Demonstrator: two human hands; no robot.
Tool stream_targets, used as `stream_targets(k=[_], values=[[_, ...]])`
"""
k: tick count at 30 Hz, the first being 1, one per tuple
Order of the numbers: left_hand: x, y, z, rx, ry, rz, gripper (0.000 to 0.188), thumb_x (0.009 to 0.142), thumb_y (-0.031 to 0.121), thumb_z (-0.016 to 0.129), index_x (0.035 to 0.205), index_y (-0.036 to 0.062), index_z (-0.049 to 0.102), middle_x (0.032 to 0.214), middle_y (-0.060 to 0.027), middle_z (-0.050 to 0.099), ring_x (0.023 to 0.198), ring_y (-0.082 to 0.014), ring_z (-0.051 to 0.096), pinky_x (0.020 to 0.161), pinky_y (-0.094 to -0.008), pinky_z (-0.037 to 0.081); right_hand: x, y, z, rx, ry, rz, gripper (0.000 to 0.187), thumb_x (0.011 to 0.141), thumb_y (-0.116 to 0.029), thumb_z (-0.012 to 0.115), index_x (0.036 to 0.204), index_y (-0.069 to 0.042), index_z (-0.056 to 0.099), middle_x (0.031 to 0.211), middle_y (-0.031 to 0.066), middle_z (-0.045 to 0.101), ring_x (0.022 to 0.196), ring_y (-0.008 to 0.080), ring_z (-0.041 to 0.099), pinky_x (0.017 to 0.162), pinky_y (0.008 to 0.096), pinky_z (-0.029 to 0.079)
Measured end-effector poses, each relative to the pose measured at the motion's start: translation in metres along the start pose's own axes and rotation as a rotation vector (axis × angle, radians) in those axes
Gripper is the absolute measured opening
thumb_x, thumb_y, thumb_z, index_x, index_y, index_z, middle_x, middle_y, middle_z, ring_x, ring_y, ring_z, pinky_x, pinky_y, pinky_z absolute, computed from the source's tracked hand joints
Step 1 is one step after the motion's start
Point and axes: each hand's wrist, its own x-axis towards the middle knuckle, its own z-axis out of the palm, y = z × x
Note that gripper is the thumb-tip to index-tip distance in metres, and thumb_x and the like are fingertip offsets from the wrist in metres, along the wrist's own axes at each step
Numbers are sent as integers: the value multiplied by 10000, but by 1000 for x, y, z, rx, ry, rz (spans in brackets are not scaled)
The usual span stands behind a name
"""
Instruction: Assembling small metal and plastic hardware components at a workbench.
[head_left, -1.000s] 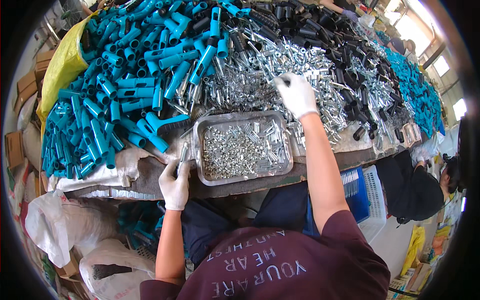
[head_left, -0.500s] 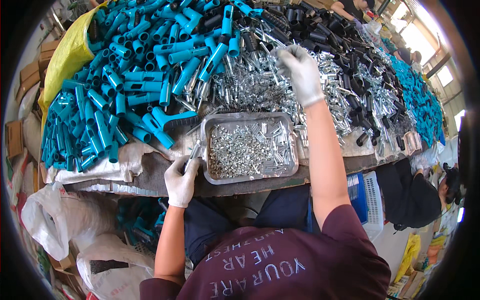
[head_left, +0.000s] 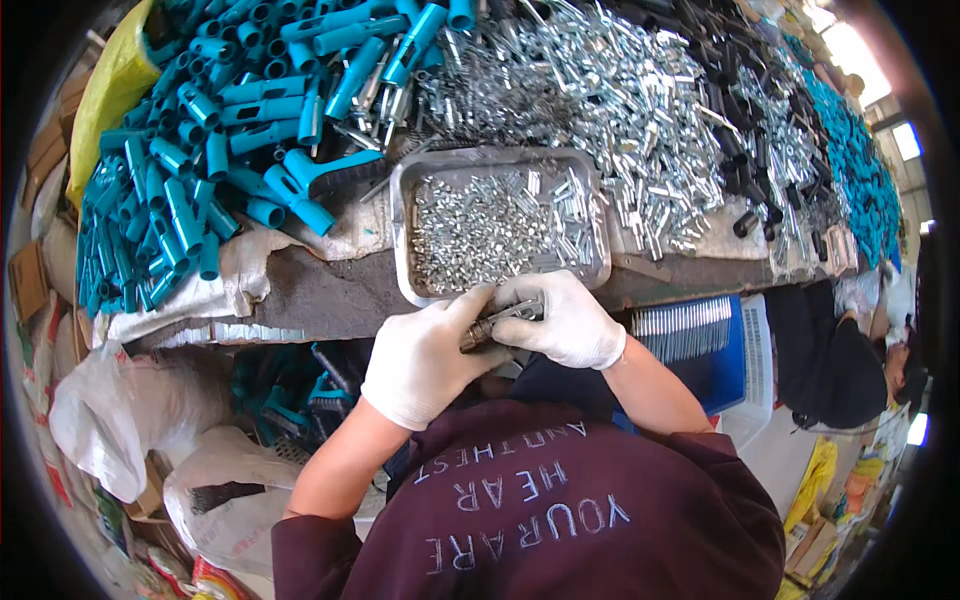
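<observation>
Both hands wear white gloves and meet in front of my chest, just off the bench's near edge. My left hand [head_left: 425,358] is closed around a short metal cylinder [head_left: 478,336], whose end shows between thumb and fingers. My right hand [head_left: 568,325] pinches a slim silvery metal piece [head_left: 525,310] against it; gloves cover much of both, so their exact kind cannot be told. Just beyond my hands, a shallow metal tray [head_left: 402,230] holds many small silvery pieces, with longer pins at its right side.
Heaped on the bench are teal tubular housings [head_left: 265,90], thin springs and silvery metal parts [head_left: 640,120], and black parts [head_left: 735,150]. A blue tray [head_left: 728,370] of aligned metal rods is at my right. White plastic sacks [head_left: 130,420] stand at left; a person in dark clothes [head_left: 825,360] is at right.
My right hand has come back from the metal pile to my left hand, which moved right and nearer my body. Their metal pieces are now together. The view has tilted toward the bench's near edge.
</observation>
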Motion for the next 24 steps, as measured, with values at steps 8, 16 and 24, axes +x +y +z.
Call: stream_targets(k=[8,16,24], values=[[18,-25,17,-205,133,-180,239,816,174,744,936,-27,693,745,-91,681,642,-94,589,592,-278,465,-63,43,-11,564,-9,161,277,914,-160,637,1116,25,677,934,116,733,758,152,696,652,256,563],[25,-103,18,-878,535,-628,279,964,390,513,940,133,620,664,49,554,415,-12,378,358,-159,231,-198,282,-72,280,1173,671,283,866,-217,641,1049,-10,702,863,99,716,747,175,672,655,306,528],[26,-107,17,-797,463,-607,280,986,335,488,978,85,615,657,15,566,396,-23,374,342,-171,213,-219,355,-124,-590,1436,928,275,820,-225,698,1050,-73,708,1032,150,719,962,316,692,853,408,534]])
